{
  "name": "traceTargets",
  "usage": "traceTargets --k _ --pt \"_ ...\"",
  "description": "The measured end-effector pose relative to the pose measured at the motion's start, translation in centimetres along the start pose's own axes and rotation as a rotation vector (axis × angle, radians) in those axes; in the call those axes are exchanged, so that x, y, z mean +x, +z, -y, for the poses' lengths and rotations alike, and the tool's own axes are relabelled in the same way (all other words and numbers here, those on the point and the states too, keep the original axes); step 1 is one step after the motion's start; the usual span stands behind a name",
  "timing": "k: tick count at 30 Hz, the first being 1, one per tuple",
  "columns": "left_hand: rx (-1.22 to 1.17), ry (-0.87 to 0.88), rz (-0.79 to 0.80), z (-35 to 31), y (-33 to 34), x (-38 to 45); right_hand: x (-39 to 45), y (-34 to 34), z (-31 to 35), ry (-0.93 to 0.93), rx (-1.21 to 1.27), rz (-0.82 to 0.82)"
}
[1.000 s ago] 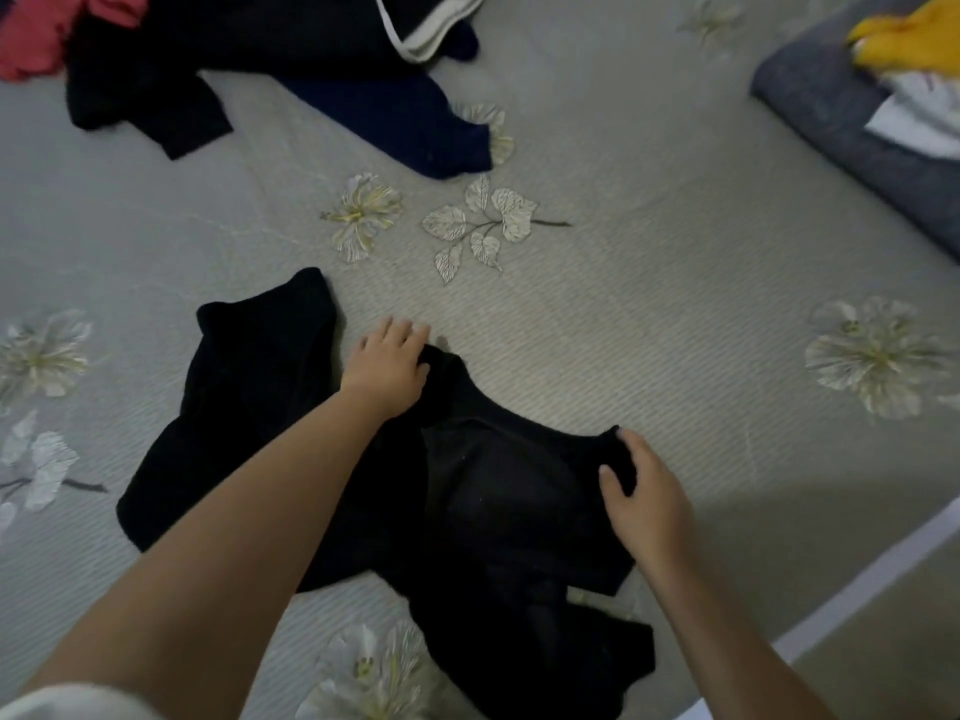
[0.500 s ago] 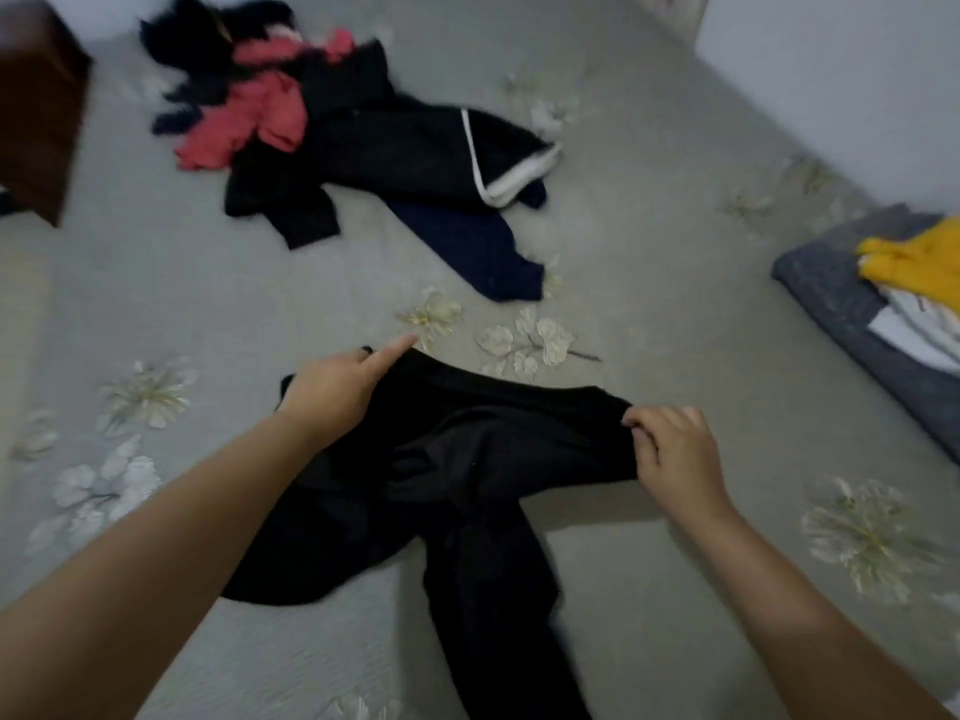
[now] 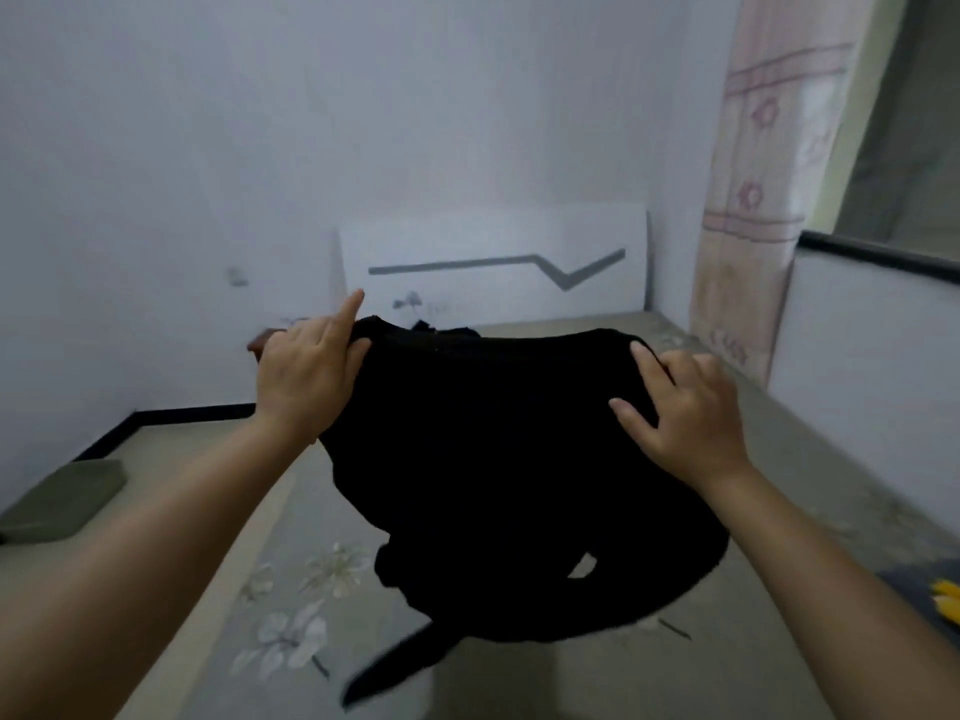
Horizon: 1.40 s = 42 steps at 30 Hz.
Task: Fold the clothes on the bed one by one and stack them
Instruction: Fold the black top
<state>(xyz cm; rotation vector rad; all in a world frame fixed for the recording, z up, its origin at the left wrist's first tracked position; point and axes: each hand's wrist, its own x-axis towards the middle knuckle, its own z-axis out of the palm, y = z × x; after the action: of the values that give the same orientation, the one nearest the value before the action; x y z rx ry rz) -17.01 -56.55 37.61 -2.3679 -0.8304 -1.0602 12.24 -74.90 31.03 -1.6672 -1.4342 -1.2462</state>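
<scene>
i hold the black garment (image 3: 498, 449) up above the bed (image 3: 753, 589), its top edge stretched between my hands. my left hand (image 3: 306, 376) pinches the left corner, index finger sticking up free. my right hand (image 3: 685, 413) grips the right corner, thumb spread on the cloth. below the garment lies the grey flowered sheet; behind it a white headboard (image 3: 493, 262) against the wall, a pink curtain (image 3: 753, 200) to its right.
</scene>
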Motion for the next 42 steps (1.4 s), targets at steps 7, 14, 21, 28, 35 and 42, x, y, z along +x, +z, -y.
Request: traceTargets --k 7,14,21,28,35,42 --pt "0.185 -0.16 0.052 1.5 -12.8 -2.8 2.6 -9.2 4.5 -0.085 -0.091 -0.141" --pt "0.28 -0.239 0.078 0.4 -21.3 -10.5 2.4 -17.9 10.2 -0.049 -0.166 -0.202" --pt "0.262 -0.059 -0.062 0.7 -26.4 -14.8 3.8 -24.6 12.5 -0.033 -0.155 -0.206" --pt "0.202 -0.062 0.014 1.0 -21.9 -17.9 0.4 -20.8 11.9 -0.077 -0.094 0.038" --pt "0.19 -0.108 0.373 0.3 -6.9 -25.0 -12.1 -8.8 11.7 -0.074 -0.002 0.597" --pt "0.15 -0.219 0.625 0.2 8.1 -30.2 -22.2 3.3 11.5 0.025 0.036 0.956"
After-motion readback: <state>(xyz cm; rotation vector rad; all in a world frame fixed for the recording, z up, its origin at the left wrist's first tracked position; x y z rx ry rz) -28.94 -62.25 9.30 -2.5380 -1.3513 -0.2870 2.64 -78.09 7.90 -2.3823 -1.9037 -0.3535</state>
